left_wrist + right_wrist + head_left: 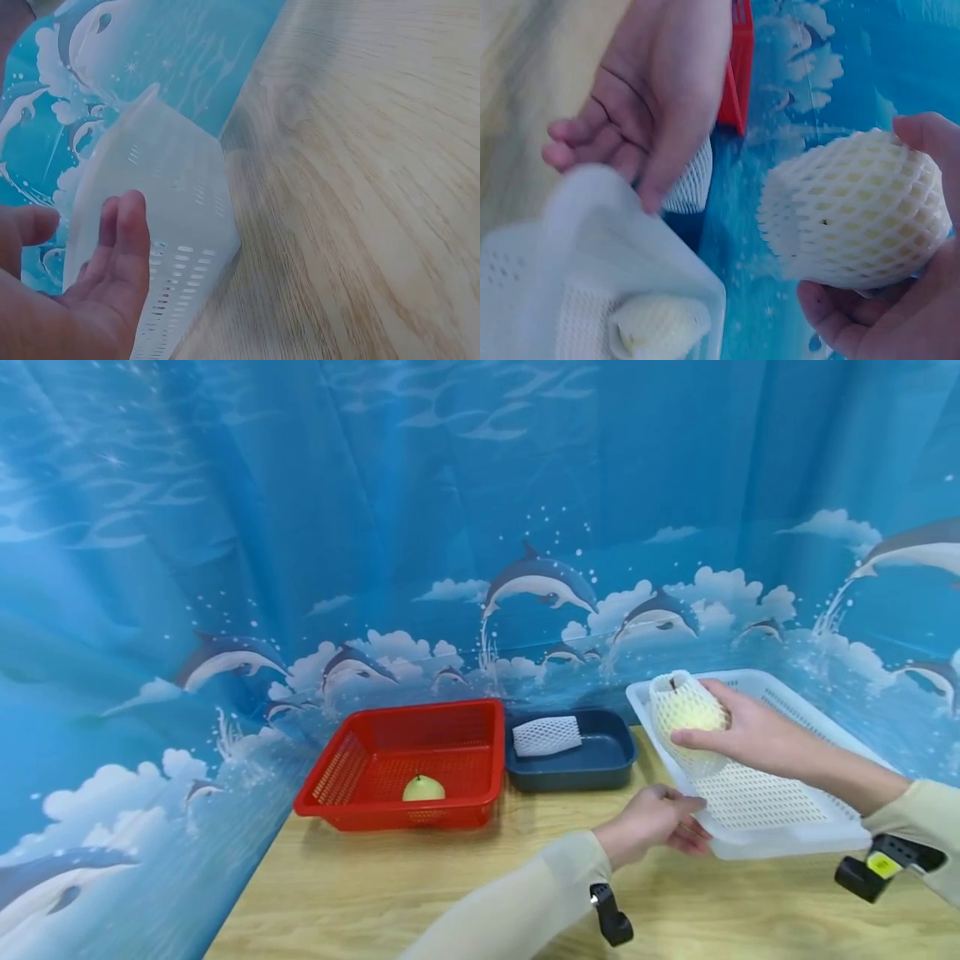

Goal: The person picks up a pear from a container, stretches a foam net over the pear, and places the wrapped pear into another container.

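Observation:
In the head view my right hand [761, 735] grips a pale green pear [693, 708] wrapped in a white foam net, held above the left side of a white plastic basket [795, 839]. The right wrist view shows thumb and fingers on either side of the wrapped pear [862, 214]. A second foam-netted pear [664, 326] lies inside the white basket there. My left hand [656, 822] is at the basket's near left corner, fingers extended and thumb apart in the left wrist view; whether it touches the rim I cannot tell.
On the left stands a red plastic basket [450, 817] with a bare pear [423, 788] in it. Beside it, a dark blue tray [577, 778] holds an empty white foam net [547, 736]. A dolphin-print curtain [420, 527] hangs behind the wooden table [360, 893].

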### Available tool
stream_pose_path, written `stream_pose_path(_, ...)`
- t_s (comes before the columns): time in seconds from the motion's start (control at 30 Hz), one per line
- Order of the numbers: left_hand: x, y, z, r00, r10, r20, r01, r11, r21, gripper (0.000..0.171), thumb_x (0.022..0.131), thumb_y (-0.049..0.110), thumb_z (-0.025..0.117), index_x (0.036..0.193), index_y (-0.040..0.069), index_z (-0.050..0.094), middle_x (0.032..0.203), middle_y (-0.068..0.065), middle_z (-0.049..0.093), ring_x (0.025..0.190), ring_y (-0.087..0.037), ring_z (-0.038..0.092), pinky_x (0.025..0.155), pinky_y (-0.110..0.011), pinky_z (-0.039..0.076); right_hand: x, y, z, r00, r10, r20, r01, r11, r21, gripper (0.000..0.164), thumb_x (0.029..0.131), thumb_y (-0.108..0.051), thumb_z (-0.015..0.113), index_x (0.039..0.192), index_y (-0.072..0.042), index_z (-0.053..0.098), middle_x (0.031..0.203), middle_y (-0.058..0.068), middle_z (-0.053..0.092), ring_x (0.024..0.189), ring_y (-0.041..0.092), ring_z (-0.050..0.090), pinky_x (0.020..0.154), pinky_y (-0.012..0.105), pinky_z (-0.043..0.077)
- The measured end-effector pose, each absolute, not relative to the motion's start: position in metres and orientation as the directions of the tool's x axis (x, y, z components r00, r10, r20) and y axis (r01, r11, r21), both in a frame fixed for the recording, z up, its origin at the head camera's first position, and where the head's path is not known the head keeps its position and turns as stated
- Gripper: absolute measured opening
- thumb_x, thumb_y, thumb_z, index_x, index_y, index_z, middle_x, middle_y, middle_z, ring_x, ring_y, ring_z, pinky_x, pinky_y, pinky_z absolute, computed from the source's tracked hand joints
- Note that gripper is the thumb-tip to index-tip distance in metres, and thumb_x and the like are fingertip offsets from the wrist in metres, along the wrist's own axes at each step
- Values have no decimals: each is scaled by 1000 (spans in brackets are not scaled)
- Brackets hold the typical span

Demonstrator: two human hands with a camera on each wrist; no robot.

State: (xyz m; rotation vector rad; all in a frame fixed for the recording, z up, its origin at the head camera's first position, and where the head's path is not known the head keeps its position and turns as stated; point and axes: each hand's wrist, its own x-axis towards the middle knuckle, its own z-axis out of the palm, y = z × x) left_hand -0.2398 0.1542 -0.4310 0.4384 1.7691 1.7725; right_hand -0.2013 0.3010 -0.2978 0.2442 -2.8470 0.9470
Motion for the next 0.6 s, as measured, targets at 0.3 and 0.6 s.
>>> stream_pose_path(0.3,-248,157,-428,-728,648,-223,-249,54,967,9,96,4,61,94,2,70,82,-21,74,89,-41,74,71,-36,62,-231,333,-291,-975,-199,102,-224,880,-419,95,89,-52,71,152,5,28,110,14,69,87,22,67,68,41,55)
stream_pose_path(0.6,-246,160,-427,-756,614,-228,-258,40,965,11,95,1,63,87,0,70,78,-25,72,86,-43,73,66,-34,62,-267,359,-298,-971,-239,0,-228,929,-292,92,80,-52,78,141,9,44,121,23,63,101,37,64,77,50,55)
